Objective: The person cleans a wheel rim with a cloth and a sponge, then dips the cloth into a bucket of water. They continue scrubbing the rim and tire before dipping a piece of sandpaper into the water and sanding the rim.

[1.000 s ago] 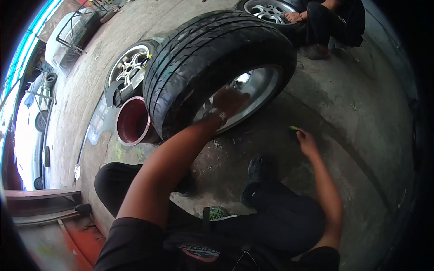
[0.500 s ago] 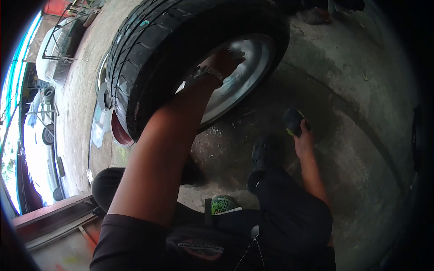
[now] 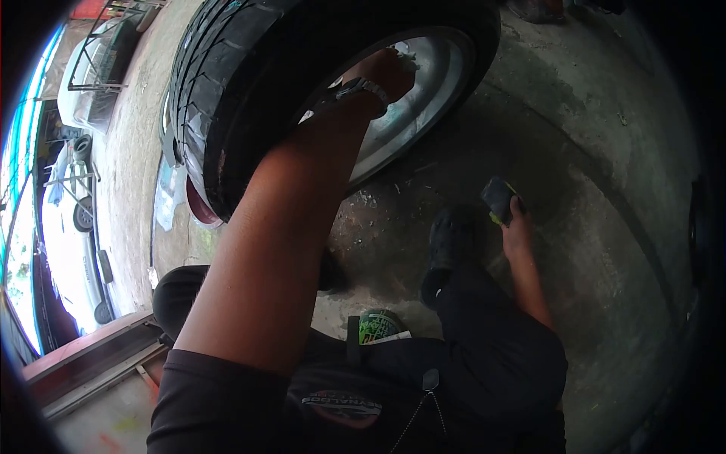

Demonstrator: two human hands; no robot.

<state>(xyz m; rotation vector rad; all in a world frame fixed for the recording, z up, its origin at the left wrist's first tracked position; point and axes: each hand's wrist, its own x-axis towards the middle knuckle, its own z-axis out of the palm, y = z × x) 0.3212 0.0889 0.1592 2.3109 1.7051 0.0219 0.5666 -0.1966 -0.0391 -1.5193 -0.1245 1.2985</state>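
Note:
A large car wheel (image 3: 446, 83) stands tilted in front of me, with a black tyre (image 3: 227, 83) around its silvery rim. My left arm reaches across the tyre into the wheel's hollow. There my left hand (image 3: 395, 76), with a metal-banded watch (image 3: 361, 89) on its wrist, is closed on the inner part of the wheel; its fingertips are partly hidden. Low to the right, near my shoe, my right hand (image 3: 516, 233) is closed on a dark scrubbing sponge (image 3: 499, 200) with yellow-green edges. It is held apart from the wheel, above the dark floor.
A green patterned container (image 3: 378, 325) sits between my legs. My dark clog (image 3: 451, 238) rests on the stained concrete floor (image 3: 605, 250). A reddish round rim (image 3: 201, 204) shows behind the tyre. Vehicles (image 3: 98, 83) stand at far left, beyond a low metal-framed piece (image 3: 98, 363).
The wheel appears slightly higher in view, and my left hand has shifted up with it. My right hand and the sponge appear a little farther right, partly because the view moved.

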